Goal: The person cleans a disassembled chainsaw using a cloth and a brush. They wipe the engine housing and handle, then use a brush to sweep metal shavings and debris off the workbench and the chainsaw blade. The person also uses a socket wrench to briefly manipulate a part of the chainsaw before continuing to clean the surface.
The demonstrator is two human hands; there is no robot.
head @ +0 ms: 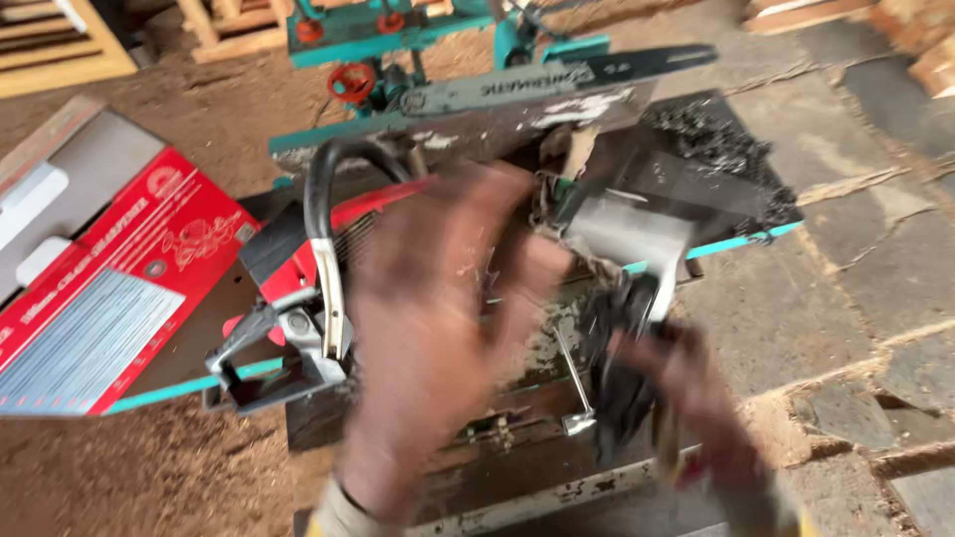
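Note:
A red and grey chainsaw (298,288) lies on a dirty metal machine table (726,245) with teal edges; its bar (557,85) points to the upper right. My left hand (428,328) is blurred, fingers spread, hovering over the saw's body just right of its black handle loop (323,199), holding nothing that I can see. My right hand (686,398) is lower right, closed on a dark, greasy bundle (622,368), probably the saw chain or a rag. A grey cover piece (627,234) sits just above that bundle.
A red cardboard box (109,298) lies open at the left. Teal machine parts with red hand wheels (353,80) stand behind the saw. Sawdust covers the ground at left, stone paving (856,278) lies at right, and wooden frames (60,50) are stacked top left.

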